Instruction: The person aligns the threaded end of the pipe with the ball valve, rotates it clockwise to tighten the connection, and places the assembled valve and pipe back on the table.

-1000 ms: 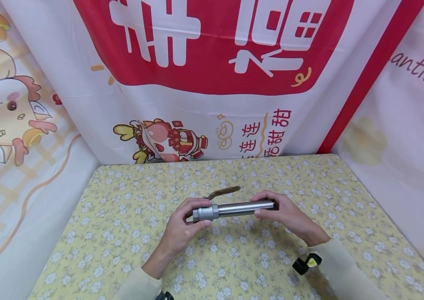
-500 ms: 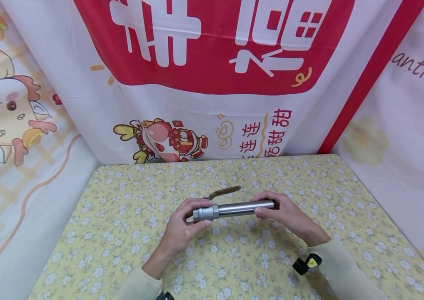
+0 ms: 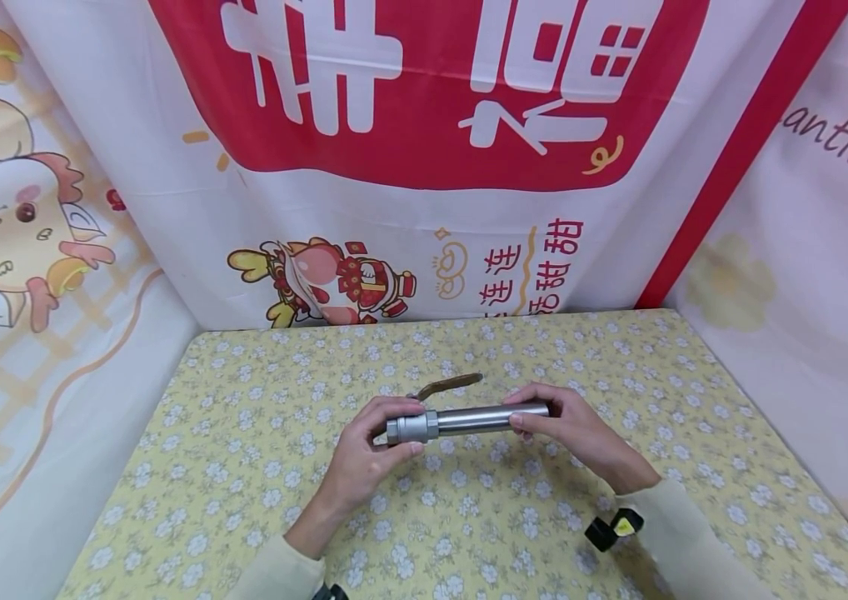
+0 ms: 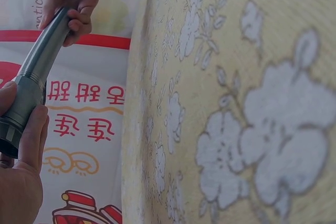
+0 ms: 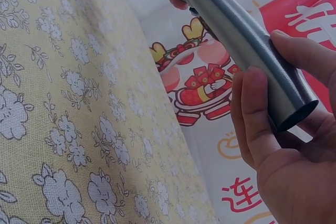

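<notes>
In the head view, a person in cream sleeves [image 3: 694,542] holds a steel pipe [image 3: 472,418], joined to a valve fitting [image 3: 411,427], crosswise above a table [image 3: 424,533] spread with yellow floral cloth. The left hand [image 3: 364,446] curls round the fitting, its thumb on the near side and fingers over the far side; the right hand [image 3: 562,421] grips the pipe around its other end, thumb likewise nearest the camera. A brown lever [image 3: 450,383] slants out behind the fitting, its base hidden behind the left hand's fingers and its tip apart from the right hand. At the right cuff sits a black wrist mount [image 3: 602,533] with a yellow mark. Behind the table hangs a white backdrop [image 3: 461,208] bearing a large red panel, red characters and a cartoon figure. In the left wrist view, the fitting's dark end shows between thumb and fingers at the frame's left edge, the pipe rising away toward the right hand's bent fingers. In the right wrist view, the pipe's hollow end shows close up, thumb and fingers on opposite sides of the metal, while the left hand, only partly visible, clasps the fitting beyond.
</notes>
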`<state>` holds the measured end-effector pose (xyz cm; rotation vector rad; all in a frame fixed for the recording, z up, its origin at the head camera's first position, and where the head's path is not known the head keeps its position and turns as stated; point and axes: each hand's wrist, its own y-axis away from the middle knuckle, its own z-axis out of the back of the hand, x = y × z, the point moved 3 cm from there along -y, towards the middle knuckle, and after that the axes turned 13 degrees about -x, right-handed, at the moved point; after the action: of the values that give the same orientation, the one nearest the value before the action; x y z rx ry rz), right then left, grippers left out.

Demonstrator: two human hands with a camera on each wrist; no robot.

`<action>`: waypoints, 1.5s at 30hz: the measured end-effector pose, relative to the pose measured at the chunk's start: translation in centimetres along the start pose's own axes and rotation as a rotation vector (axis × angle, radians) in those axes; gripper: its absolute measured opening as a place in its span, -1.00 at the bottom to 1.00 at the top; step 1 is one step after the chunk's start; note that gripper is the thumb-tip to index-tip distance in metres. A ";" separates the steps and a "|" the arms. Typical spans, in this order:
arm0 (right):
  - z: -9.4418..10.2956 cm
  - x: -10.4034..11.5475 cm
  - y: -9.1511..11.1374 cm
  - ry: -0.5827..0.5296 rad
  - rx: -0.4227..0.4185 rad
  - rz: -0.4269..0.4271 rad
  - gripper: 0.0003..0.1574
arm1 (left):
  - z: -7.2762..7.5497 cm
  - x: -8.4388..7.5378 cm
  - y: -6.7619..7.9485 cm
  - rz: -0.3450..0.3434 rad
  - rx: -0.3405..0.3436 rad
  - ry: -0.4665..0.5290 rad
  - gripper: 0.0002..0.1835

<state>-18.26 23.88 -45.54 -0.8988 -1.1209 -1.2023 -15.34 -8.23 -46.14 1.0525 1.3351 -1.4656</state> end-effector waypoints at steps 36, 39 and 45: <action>-0.1 0.1 0.1 0.014 0.037 0.064 -0.50 | 0.0 0.1 -0.1 -0.005 -0.006 -0.021 -0.49; -0.1 0.1 0.1 0.010 0.038 0.060 -0.50 | 0.0 0.1 -0.1 -0.002 -0.007 -0.026 -0.49; 0.0 0.1 0.3 0.003 0.042 0.060 -0.50 | -0.1 0.2 -0.1 0.000 -0.006 -0.028 -0.49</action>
<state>-17.96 23.90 -45.44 -0.8917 -1.1053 -1.1266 -15.48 -8.12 -46.28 1.0246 1.3193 -1.4707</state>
